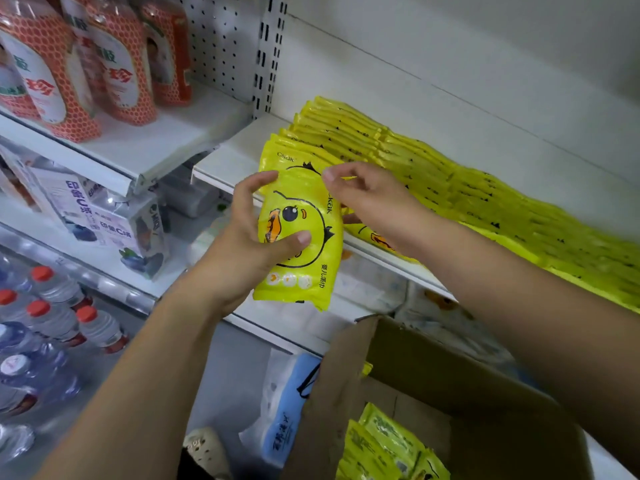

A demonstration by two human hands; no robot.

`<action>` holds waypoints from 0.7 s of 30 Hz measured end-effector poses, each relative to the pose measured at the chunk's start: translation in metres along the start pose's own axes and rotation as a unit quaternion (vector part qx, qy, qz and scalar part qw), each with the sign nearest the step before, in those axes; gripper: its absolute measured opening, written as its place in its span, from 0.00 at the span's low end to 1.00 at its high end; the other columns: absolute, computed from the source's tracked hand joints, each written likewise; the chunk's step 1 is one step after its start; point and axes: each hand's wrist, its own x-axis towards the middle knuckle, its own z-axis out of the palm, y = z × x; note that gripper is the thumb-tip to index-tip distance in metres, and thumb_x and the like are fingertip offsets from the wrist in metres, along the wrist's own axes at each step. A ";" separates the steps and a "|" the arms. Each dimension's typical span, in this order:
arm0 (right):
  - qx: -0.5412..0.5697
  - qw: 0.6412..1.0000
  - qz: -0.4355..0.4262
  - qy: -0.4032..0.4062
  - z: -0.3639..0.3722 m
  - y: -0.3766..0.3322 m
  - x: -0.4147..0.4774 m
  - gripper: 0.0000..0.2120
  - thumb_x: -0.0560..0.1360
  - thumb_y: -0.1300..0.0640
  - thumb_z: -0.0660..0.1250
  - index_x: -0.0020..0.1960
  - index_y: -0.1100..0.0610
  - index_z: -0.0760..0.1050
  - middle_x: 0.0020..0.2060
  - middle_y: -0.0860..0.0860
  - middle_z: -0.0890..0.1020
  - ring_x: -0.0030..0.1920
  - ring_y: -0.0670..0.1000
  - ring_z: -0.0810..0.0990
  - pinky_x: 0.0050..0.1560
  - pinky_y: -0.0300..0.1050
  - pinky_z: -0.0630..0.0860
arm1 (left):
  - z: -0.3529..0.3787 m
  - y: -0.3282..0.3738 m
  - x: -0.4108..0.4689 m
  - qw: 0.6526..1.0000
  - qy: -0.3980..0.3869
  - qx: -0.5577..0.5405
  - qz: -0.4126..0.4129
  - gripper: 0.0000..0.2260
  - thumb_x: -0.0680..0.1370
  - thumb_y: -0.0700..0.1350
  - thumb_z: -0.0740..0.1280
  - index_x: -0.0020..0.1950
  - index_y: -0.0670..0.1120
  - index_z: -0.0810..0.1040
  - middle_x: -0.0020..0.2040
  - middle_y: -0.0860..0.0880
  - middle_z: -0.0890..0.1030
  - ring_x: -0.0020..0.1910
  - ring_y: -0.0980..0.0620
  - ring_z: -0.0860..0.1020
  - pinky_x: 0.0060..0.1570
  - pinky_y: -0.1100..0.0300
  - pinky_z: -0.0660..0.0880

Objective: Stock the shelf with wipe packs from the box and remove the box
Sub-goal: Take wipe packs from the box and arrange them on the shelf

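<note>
Step in hand: we judge this to be the stocking step, with one pack about to join the row on the shelf.

Left hand: our left hand (252,237) grips the yellow duck-print wipe pack (299,237), thumb across its front and fingers curled over its upper left edge.

Right hand: our right hand (367,199) has its fingertips at the top right corner of that pack, fingers bent. We cannot tell whether it pinches this pack or steadies the ones behind it.

Where the pack is: upright in front of the white shelf (235,157), at its front edge, just before the left end of the row of wipe packs (450,188).

Row: the shelved packs stand on edge, leaning, and run along the shelf towards the right.

Box: the cardboard box (433,375) sits open below the shelf, with more yellow packs in the box (384,441). So we think the shelf work is not finished and the box is not yet ready to go.

Next move: we would need to slide the pack in upright against the front of the row and keep the leaning packs from toppling.

Nearby: orange-patterned bottles (114,60) stand on the shelf to the left.
</note>
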 end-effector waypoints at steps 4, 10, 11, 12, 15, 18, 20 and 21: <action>0.056 0.998 0.029 0.000 -0.014 0.014 -0.021 0.21 0.73 0.43 0.75 0.60 0.53 0.79 0.48 0.55 0.84 0.48 0.51 0.85 0.53 0.50 0.80 | 0.025 -0.007 -0.003 0.998 -0.029 -0.003 -0.062 0.36 0.76 0.34 0.72 0.74 0.58 0.58 0.60 0.47 0.85 0.54 0.48 0.85 0.48 0.53 0.83; 0.184 0.973 0.098 0.100 -0.014 0.043 -0.075 0.18 0.72 0.40 0.74 0.54 0.51 0.80 0.52 0.52 0.86 0.55 0.54 0.85 0.62 0.58 0.78 | 0.059 -0.023 -0.007 0.982 0.007 -0.043 -0.183 0.14 0.81 0.42 0.69 0.66 0.44 0.78 0.57 0.42 0.85 0.52 0.41 0.86 0.48 0.43 0.83; 0.179 0.973 0.115 0.087 -0.014 0.048 -0.086 0.15 0.75 0.39 0.71 0.50 0.50 0.81 0.51 0.51 0.86 0.56 0.54 0.84 0.62 0.58 0.77 | 0.065 -0.026 -0.009 0.978 0.026 -0.074 -0.196 0.15 0.81 0.42 0.69 0.68 0.44 0.77 0.58 0.42 0.85 0.51 0.43 0.86 0.47 0.43 0.83; 0.177 0.972 0.137 0.067 -0.016 0.056 -0.096 0.15 0.77 0.38 0.68 0.48 0.49 0.83 0.51 0.51 0.87 0.56 0.54 0.84 0.62 0.58 0.76 | 0.071 -0.028 -0.011 0.973 0.035 -0.108 -0.202 0.17 0.81 0.41 0.68 0.70 0.43 0.75 0.60 0.42 0.84 0.54 0.42 0.85 0.48 0.42 0.83; 0.206 0.961 0.186 0.013 -0.019 0.073 -0.127 0.17 0.80 0.43 0.66 0.56 0.55 0.83 0.53 0.54 0.87 0.56 0.55 0.84 0.57 0.54 0.81 | 0.085 -0.034 -0.016 0.955 0.046 -0.187 -0.226 0.19 0.82 0.40 0.64 0.74 0.43 0.71 0.66 0.40 0.80 0.63 0.38 0.81 0.54 0.36 0.80; 0.212 0.962 0.161 0.068 -0.025 0.089 -0.141 0.07 0.77 0.52 0.72 0.51 0.55 0.83 0.50 0.55 0.87 0.50 0.54 0.84 0.53 0.50 0.77 | 0.093 -0.032 -0.024 0.942 0.051 -0.190 -0.271 0.16 0.82 0.40 0.63 0.71 0.43 0.76 0.63 0.41 0.83 0.63 0.40 0.81 0.49 0.43 0.83; 0.212 0.962 0.138 0.107 -0.033 0.093 -0.145 0.09 0.72 0.49 0.77 0.46 0.55 0.84 0.46 0.55 0.87 0.48 0.54 0.83 0.53 0.54 0.76 | 0.093 -0.026 -0.027 0.946 0.053 -0.163 -0.273 0.15 0.80 0.42 0.68 0.67 0.46 0.79 0.59 0.43 0.85 0.62 0.42 0.82 0.49 0.46 0.82; 0.211 0.962 0.135 0.112 -0.038 0.093 -0.146 0.12 0.70 0.48 0.78 0.47 0.55 0.84 0.46 0.55 0.87 0.48 0.55 0.84 0.54 0.55 0.77 | 0.092 -0.023 -0.027 0.951 0.054 -0.147 -0.265 0.15 0.79 0.45 0.70 0.65 0.47 0.80 0.58 0.44 0.85 0.60 0.42 0.83 0.50 0.46 0.82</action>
